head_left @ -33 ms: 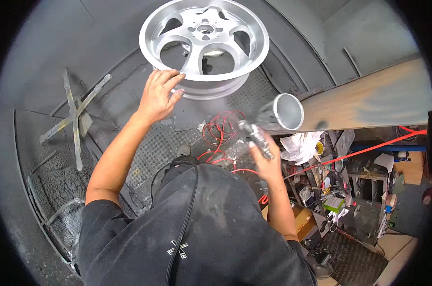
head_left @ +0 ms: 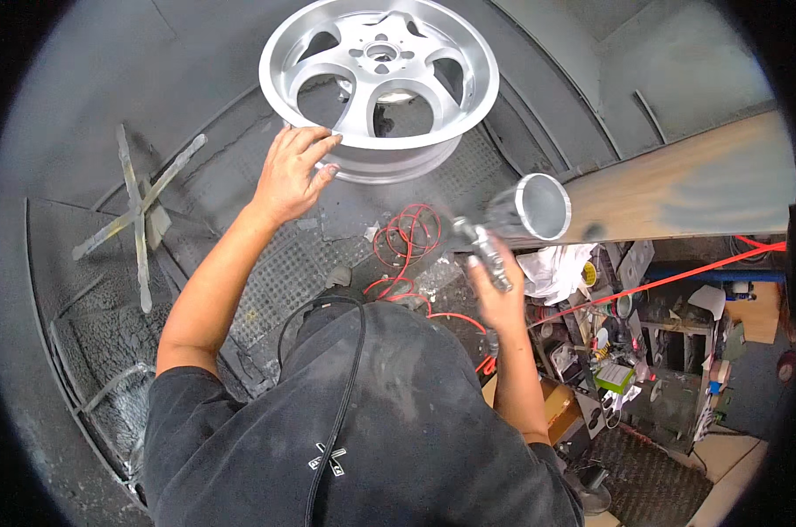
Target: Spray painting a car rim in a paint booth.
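Note:
A silver alloy wheel (head_left: 360, 110) lies face up at the top of the head view, its wide spokes and centre hole showing. My left hand (head_left: 294, 174) is at the wheel's near left edge, fingers over the lip and thumb apart below it, against the outer side. What supports the wheel is hidden beneath it. To the right and nearer to me, my right hand (head_left: 502, 303) is closed round a metal spray gun (head_left: 486, 250). The gun's large grey cup (head_left: 543, 207) points up and away to the right. The gun is apart from the wheel.
A red hose (head_left: 407, 241) lies coiled on the studded floor between my hands. On the left stands a cross-shaped stand (head_left: 140, 211) with paint-crusted arms. A tan panel (head_left: 679, 184) and a cluttered shelf (head_left: 679, 334) are on the right. A dark cord (head_left: 350, 395) crosses my back.
My right hand and the spray gun have shifted slightly to the right. The left hand stays on the wheel's edge. The wheel has barely moved in the picture.

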A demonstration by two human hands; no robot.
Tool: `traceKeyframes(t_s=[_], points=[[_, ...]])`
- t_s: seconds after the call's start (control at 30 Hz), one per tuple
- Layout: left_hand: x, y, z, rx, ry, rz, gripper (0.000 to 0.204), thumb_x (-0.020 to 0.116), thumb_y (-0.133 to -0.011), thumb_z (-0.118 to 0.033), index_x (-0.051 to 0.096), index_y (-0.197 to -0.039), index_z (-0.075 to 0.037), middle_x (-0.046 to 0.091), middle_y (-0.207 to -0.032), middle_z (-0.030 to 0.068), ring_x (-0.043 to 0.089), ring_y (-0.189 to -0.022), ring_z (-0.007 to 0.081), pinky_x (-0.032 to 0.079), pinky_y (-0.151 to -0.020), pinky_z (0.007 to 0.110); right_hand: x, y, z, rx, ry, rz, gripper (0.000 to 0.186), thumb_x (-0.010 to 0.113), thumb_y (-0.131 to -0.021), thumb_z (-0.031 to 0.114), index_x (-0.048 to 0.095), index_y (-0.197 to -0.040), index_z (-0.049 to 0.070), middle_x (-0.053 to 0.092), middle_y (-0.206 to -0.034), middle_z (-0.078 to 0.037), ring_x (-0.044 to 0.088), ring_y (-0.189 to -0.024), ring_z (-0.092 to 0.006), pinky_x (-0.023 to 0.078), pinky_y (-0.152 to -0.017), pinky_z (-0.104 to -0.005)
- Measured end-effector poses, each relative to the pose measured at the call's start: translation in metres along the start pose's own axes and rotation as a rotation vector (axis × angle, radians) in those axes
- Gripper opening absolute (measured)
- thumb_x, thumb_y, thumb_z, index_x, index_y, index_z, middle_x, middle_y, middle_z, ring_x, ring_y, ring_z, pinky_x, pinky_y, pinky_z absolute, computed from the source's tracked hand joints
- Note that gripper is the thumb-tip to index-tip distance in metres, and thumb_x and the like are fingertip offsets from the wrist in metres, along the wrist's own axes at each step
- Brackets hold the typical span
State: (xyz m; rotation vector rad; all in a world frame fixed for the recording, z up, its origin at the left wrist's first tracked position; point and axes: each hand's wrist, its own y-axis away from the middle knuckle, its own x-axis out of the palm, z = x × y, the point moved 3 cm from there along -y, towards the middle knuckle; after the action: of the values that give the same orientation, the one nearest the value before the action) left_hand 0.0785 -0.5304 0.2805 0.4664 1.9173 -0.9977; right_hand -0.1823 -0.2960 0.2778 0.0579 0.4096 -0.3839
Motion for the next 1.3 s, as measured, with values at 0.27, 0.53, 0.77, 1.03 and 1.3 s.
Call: traceKeyframes(t_s=[0.27, 0.53, 0.77, 1.03, 1.3], points=[[0.000, 0.010, 0.021, -0.015, 0.030, 0.015, 0.046, 0.063, -0.082, -0.027, 0.058, -0.125, -0.012, 0.055, -0.125, 0.0090, 0.049, -0.121, 0.0297, 0.032, -0.109, 0.050, -0.015, -0.010, -0.022, 0.128, -0.142, -0.156, 0.044, 0.062, -0.090, 0.008, 0.051, -0.132, -0.001, 0.062, -0.095, -0.003, 0.054, -0.070, -0.0066, 0.046, -0.063, -0.0225], [-0.001, 0.012, 0.034, -0.041, 0.006, 0.053, 0.044, 0.056, -0.087, -0.029, 0.057, -0.128, -0.013, 0.052, -0.131, 0.0098, 0.046, -0.127, 0.0292, 0.029, -0.111, 0.052, 0.053, 0.016, -0.007, 0.189, -0.341, 0.241, 0.046, 0.066, -0.089, 0.015, 0.054, -0.131, 0.001, 0.065, -0.104, -0.007, 0.061, -0.092, -0.0137, 0.049, -0.083, -0.0268], [-0.008, 0.011, 0.059, 0.016, 0.102, 0.071, 0.042, 0.051, -0.090, -0.032, 0.058, -0.126, -0.011, 0.052, -0.132, 0.0116, 0.045, -0.126, 0.0333, 0.034, -0.108, 0.045, 0.017, -0.008, -0.041, 0.207, -0.210, -0.018, 0.042, 0.064, -0.090, 0.015, 0.056, -0.128, -0.001, 0.063, -0.119, -0.013, 0.058, -0.110, -0.0187, 0.043, -0.098, -0.0321], [-0.014, 0.007, 0.079, 0.051, 0.118, 0.082, 0.041, 0.047, -0.092, -0.030, 0.059, -0.125, -0.009, 0.051, -0.133, 0.0120, 0.044, -0.128, 0.0336, 0.034, -0.109, 0.044, -0.019, -0.023, -0.047, 0.037, -0.046, -0.214, 0.042, 0.061, -0.091, 0.011, 0.053, -0.128, -0.004, 0.062, -0.116, -0.011, 0.058, -0.105, -0.0179, 0.044, -0.094, -0.0316], [-0.018, 0.004, 0.101, 0.043, 0.092, 0.062, 0.037, 0.052, -0.088, -0.022, 0.060, -0.123, -0.011, 0.053, -0.131, 0.0098, 0.045, -0.127, 0.0321, 0.035, -0.109, 0.043, 0.024, 0.019, 0.012, 0.222, -0.427, 0.226, 0.049, 0.066, -0.089, 0.016, 0.051, -0.134, 0.002, 0.062, -0.086, -0.001, 0.057, -0.069, -0.0071, 0.047, -0.059, -0.0226]])
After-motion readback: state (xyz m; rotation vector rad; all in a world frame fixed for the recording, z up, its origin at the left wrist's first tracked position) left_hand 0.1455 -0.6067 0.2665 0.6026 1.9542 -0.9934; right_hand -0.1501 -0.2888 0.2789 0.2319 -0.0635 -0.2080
